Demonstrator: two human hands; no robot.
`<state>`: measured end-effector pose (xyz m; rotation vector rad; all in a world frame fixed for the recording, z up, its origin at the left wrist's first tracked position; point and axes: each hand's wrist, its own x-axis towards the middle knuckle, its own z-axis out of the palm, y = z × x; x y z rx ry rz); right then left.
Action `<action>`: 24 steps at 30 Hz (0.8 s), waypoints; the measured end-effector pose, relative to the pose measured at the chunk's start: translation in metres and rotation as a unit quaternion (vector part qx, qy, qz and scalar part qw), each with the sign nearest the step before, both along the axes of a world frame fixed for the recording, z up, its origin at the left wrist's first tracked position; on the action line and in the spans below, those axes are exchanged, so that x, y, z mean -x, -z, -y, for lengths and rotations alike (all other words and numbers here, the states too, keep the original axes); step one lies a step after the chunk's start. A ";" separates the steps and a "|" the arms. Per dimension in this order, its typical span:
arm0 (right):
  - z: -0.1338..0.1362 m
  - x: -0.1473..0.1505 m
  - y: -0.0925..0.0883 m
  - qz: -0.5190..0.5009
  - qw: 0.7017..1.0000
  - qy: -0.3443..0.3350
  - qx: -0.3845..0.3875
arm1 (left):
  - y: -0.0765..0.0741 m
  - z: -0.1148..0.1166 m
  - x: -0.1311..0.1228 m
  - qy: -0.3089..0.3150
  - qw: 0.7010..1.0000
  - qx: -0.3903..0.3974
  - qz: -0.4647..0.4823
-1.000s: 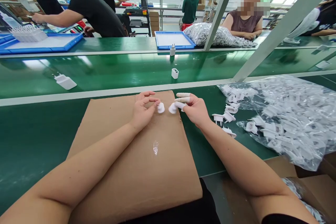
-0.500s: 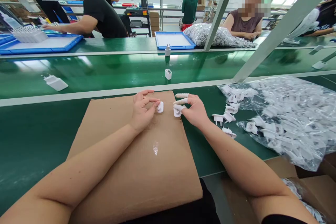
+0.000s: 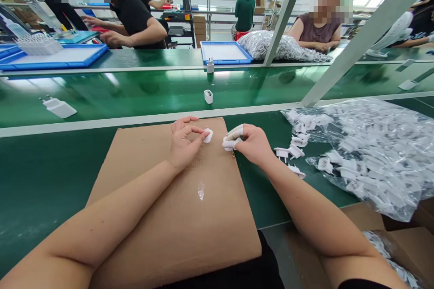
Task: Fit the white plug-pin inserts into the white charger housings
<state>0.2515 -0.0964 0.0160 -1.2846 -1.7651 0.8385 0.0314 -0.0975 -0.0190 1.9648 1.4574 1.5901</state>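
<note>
My left hand [image 3: 186, 142] is closed in a pinch on a small white plug cover [image 3: 208, 135], held tilted above the sheet of cardboard [image 3: 172, 221]. To its right, my right hand [image 3: 249, 142], with white finger cots on some fingers, is closed on another white plug cover [image 3: 228, 144], mostly hidden by the fingers. The two hands are apart, near the cardboard's far right corner. Several loose white plug covers [image 3: 295, 151], with pins on some, lie on the green table just right of my right hand.
A large clear bag [image 3: 379, 153] of white plug parts lies at the right, above an open carton [image 3: 407, 244]. White chargers [image 3: 208, 96] stand or lie on the green conveyor [image 3: 142, 95] ahead. A slanted metal post [image 3: 352, 54] crosses the right side. Co-workers sit across the line.
The plug cover in my left hand has turned. My right fingers have closed further round theirs. The chargers on the conveyor have shifted left. A co-worker at the left has drawn back their arms.
</note>
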 end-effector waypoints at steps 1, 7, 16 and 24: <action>0.001 0.000 -0.001 -0.011 1.000 0.004 0.008 | 0.000 0.000 0.000 -0.001 1.000 0.002 0.003; 0.004 0.000 -0.003 0.010 0.999 0.006 -0.048 | 0.000 0.000 0.001 0.009 1.000 -0.010 -0.022; 0.002 -0.002 -0.003 -0.022 0.999 -0.036 0.034 | -0.001 0.001 0.001 -0.001 1.000 0.005 -0.012; 0.003 -0.002 0.000 -0.007 0.998 -0.026 0.049 | -0.002 0.002 0.000 0.001 1.000 0.008 -0.005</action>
